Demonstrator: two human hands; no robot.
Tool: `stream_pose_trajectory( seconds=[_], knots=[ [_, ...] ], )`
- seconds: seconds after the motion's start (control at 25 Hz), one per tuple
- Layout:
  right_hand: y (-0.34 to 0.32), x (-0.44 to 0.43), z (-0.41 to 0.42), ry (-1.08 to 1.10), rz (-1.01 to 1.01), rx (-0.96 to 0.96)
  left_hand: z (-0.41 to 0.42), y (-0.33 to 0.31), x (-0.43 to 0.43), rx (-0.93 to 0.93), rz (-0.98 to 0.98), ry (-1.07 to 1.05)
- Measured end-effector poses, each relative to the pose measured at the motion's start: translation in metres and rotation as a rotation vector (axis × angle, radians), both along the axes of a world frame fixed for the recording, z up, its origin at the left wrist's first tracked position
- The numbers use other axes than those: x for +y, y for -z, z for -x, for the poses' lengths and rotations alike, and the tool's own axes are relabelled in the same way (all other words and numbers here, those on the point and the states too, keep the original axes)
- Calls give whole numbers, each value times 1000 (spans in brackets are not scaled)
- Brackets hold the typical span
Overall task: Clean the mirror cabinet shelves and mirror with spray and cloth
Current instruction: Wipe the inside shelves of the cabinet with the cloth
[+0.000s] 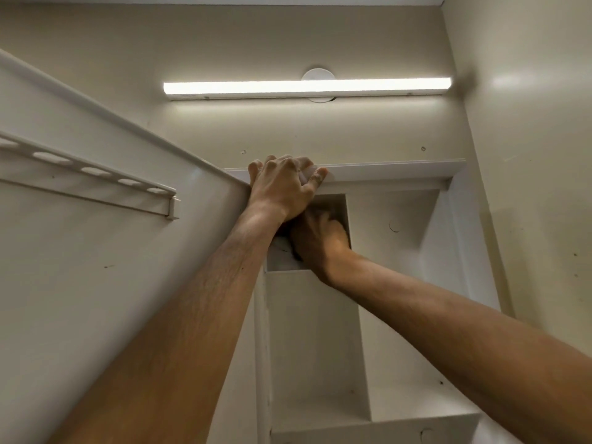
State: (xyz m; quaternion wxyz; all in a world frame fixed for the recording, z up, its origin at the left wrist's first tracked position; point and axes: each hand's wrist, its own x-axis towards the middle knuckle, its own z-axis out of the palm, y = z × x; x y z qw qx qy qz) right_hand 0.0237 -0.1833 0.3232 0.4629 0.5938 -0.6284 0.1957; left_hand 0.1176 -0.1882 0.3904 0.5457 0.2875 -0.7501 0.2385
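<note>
Head view: left hand (282, 187) grips cabinet rim (384, 171), masks right hand (320, 241), grasp unclear; light bar (307, 87) above.

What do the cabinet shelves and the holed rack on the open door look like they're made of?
Cabinet shelves: probably white moulded plastic, possibly painted sheet, with a semi-gloss finish. The panels are thin, with a soft sheen and no visible grain.
Door rack: it looks like smooth white plastic, a single strip with a row of oval holes and a small end clip. I cannot rule out coated metal.

Head view tilts steeply upward, close beneath the open cabinet (384, 173) top.
</note>
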Motion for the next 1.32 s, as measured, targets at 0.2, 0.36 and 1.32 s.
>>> stream_pose_trajectory(
  seconds=[0.2, 0.36, 1.32],
  knots=[
    [-5, -12, 2, 7, 64, -327, 0, 2, 1, 3, -14, -4],
    [3, -19, 5, -256, -123, -195, 2, 2, 1, 7, -1, -7],
    [23, 97, 140, -615, 306, -877, 33, 8, 16, -162, 161, 178]
  ],
)
